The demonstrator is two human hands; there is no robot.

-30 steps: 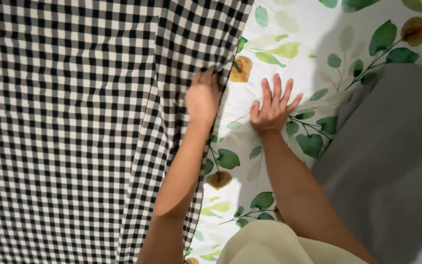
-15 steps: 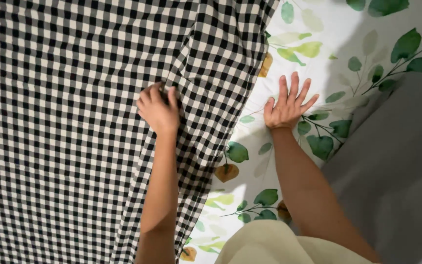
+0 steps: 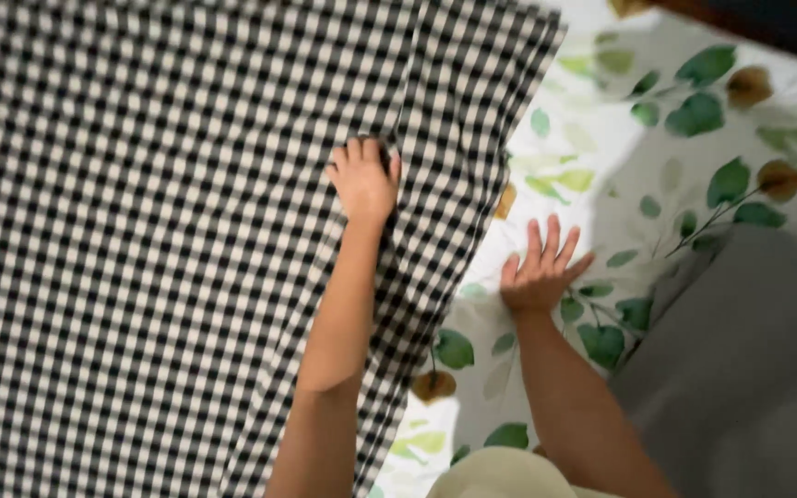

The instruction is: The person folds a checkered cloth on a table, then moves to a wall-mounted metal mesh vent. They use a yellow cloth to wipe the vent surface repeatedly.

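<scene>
at the bottom edge, a pale cream garment (image 3: 500,475) between the two bare forearms. to the right, a plain grey cloth (image 3: 740,369) lying over the leaf-print sheet (image 3: 601,157), its edge running diagonally up toward the right border. a little further out, right hand (image 3: 539,269) flat on the sheet, palm down, fingers spread and pointing away, grip open and closed on nothing; just beside the grey cloth's edge, apart from the checked fabric. green and brown leaves printed around it on a white ground. left of that, the slanted right edge of the black-and-white checked fabric (image 3: 159,240), covering most of the view from the left border across to the middle and overlapping the sheet. further still, left hand (image 3: 362,181) on top of the checked fabric, well inside its edge, knuckles up and fingers curled down into the cloth; whether a pinch of fabric is caught in that grip cannot be told. a faint lengthwise fold line in the fabric running up from near that hand. at the far top right corner, a dark strip (image 3: 767,23) beyond the sheet, too blurred to identify.
</scene>
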